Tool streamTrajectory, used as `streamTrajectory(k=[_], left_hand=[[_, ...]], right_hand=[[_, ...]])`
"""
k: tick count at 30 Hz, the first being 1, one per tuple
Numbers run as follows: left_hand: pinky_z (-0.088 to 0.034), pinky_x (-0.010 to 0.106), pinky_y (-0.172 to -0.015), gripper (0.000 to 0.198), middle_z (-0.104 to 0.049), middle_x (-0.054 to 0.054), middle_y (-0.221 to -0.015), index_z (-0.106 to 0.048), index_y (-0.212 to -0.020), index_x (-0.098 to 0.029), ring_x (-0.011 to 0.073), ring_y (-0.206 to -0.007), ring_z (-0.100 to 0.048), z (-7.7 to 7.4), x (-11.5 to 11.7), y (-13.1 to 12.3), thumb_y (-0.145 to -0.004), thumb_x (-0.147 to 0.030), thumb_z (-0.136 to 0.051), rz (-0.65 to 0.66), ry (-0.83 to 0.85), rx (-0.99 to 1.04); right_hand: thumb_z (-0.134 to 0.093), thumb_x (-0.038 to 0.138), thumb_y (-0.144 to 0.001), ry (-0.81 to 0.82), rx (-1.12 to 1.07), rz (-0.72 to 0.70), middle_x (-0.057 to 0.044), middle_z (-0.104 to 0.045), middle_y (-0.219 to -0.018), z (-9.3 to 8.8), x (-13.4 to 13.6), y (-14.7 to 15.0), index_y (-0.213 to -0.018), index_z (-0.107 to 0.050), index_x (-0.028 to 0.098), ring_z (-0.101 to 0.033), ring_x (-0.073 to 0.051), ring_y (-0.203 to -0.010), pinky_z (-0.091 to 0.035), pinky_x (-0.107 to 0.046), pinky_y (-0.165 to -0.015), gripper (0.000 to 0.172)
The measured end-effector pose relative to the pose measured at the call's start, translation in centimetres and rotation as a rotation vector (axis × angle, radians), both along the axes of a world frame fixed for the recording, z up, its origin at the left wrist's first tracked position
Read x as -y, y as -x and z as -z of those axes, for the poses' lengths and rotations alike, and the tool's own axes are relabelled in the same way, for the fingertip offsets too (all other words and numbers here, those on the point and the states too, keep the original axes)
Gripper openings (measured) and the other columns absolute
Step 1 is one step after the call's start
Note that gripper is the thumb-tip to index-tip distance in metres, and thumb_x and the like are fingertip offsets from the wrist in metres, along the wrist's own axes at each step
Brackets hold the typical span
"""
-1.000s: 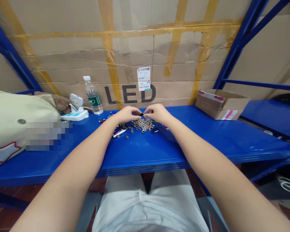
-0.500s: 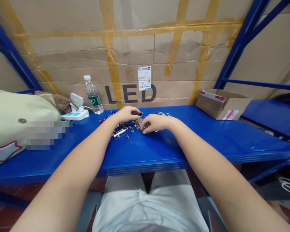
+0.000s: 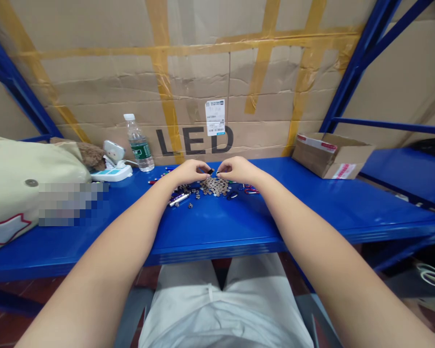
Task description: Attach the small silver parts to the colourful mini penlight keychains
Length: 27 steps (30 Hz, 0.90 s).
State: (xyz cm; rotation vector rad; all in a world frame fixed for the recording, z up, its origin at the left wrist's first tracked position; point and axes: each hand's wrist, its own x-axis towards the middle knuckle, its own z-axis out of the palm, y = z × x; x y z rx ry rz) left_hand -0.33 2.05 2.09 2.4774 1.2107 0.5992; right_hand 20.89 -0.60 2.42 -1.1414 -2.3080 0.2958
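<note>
Cardboard wall (image 3: 94,96) reads "LED"; left hand (image 3: 190,171), right hand (image 3: 237,170) pinch small black part (image 3: 211,171).

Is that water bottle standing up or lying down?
Upright. The water bottle stands on the blue shelf with its white cap on top.

One view only — a head-worn camera, aimed forward and down along both forearms. The blue shelf (image 3: 217,227) crosses mid-frame at arm's reach; the cardboard wall (image 3: 105,92) fills the upper frame — the person's lap occupies the bottom centre.
</note>
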Motion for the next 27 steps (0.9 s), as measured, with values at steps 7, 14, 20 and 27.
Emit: streamTrajectory(k=[7, 14, 20, 27], left_hand=[[-0.047, 0.028, -0.075, 0.030, -0.071, 0.005, -0.096, -0.068, -0.102, -0.017, 0.0172, -0.084, -0.063, -0.7, 1.3, -1.3, -0.075, -0.027, -0.059, 0.047, -0.071, -0.053], [-0.048, 0.029, -0.077, 0.031, -0.071, 0.005, -0.098, -0.068, -0.104, -0.017, 0.0178, -0.085, -0.063, -1.0, 1.8, -1.8, -0.076, -0.026, -0.058, 0.036, -0.066, -0.030], [-0.047, 0.030, -0.080, 0.033, -0.070, 0.006, -0.101, -0.068, -0.105, -0.017, 0.0191, -0.090, -0.062, -0.7, 1.4, -1.5, -0.076, -0.028, -0.059, 0.007, -0.079, -0.008], [-0.047, 0.030, -0.079, 0.032, -0.071, 0.004, -0.099, -0.069, -0.104, -0.019, 0.0194, -0.089, -0.062, -0.8, 1.6, -1.6, -0.075, -0.029, -0.058, 0.031, -0.082, -0.006]], right_hand=[[-0.068, 0.021, -0.068, -0.009, -0.066, 0.116, -0.004, -0.070, -0.074, 0.8, -1.1, 0.0, -0.075, -0.069, 0.016, -0.062, -0.015, -0.069, -0.044, -0.025, -0.060, 0.008], [-0.070, 0.018, -0.065, 0.045, -0.170, 0.121, -0.005, -0.069, -0.071, 0.6, -1.3, -0.4, -0.072, -0.067, 0.014, -0.062, -0.015, -0.067, -0.044, -0.025, -0.057, 0.009], [-0.071, 0.020, -0.067, 0.169, -0.343, 0.114, -0.006, -0.069, -0.070, 0.5, -1.2, -0.4, -0.075, -0.067, 0.013, -0.064, -0.015, -0.066, -0.049, -0.026, -0.060, 0.011], [-0.071, 0.015, -0.067, 0.175, -0.330, 0.072, -0.008, -0.072, -0.083, 0.5, -1.1, -0.2, -0.087, -0.071, 0.013, -0.065, -0.016, -0.075, -0.051, -0.026, -0.067, 0.020]])
